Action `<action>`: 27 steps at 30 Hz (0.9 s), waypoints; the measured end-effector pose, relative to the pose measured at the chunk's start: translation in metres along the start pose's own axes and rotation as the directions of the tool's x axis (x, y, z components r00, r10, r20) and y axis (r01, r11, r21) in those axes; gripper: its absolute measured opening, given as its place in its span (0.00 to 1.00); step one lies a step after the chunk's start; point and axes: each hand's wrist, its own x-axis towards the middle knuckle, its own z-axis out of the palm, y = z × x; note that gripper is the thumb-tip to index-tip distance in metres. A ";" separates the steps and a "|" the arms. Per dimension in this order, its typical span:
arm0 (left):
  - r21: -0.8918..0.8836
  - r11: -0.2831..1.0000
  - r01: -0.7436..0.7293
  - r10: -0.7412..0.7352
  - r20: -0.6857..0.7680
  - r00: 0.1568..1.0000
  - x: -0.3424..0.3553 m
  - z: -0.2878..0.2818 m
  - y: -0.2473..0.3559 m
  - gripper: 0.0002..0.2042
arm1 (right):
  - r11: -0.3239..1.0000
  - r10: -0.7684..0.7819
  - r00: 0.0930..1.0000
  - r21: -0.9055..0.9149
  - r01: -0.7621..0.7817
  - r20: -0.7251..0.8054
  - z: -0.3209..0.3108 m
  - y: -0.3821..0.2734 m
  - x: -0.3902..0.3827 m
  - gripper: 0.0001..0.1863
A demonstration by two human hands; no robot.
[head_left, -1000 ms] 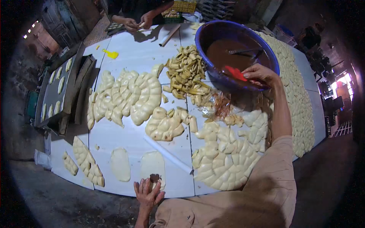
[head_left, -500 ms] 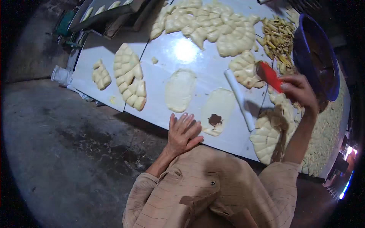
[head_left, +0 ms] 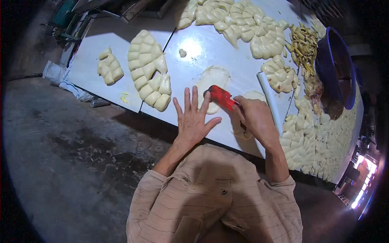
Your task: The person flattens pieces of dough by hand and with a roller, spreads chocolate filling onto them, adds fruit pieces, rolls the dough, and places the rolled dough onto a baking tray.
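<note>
My left hand (head_left: 192, 121) lies with fingers spread, fingertips at the near left edge of a thin, oval dough sheet (head_left: 215, 75). My right hand (head_left: 255, 117) grips a red scraper (head_left: 223, 97), its dark-coated tip on that sheet beside my left fingers. A second dough sheet (head_left: 254, 95) is mostly hidden under my right hand and arm, and some brown filling shows below them. A white rolling pin (head_left: 264, 87) lies just right of that hand. Left of my hands sit two slabs of portioned dough (head_left: 144, 56), (head_left: 109, 69).
More dough pieces (head_left: 267, 44) cover the back and right (head_left: 308, 141) of the tiled table. A heap of yellow strips (head_left: 304, 44) lies beside a blue tub (head_left: 330, 69) of brown mixture. Metal trays (head_left: 144, 11) stand back left; a white sack (head_left: 54, 73) hangs at the left edge.
The red scraper has come from the tub down onto the middle dough sheet. My left hand has shifted up to that sheet's edge, fingers spreading. The view has tilted downward.
</note>
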 end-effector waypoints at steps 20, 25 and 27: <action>0.016 0.996 -0.091 0.091 0.003 0.996 -0.021 -0.009 -0.018 0.35 | 0.971 0.146 0.978 0.213 -0.112 -0.151 0.018 -0.010 -0.022 0.14; -0.009 0.993 -0.120 0.118 -0.092 0.989 -0.023 -0.004 -0.018 0.31 | 0.841 0.324 0.946 0.460 -0.286 -0.004 0.005 0.014 -0.033 0.17; -0.022 0.993 -0.115 0.110 -0.151 0.982 -0.021 0.004 -0.015 0.26 | 0.730 0.287 0.954 0.624 -0.280 0.091 0.027 0.049 -0.035 0.19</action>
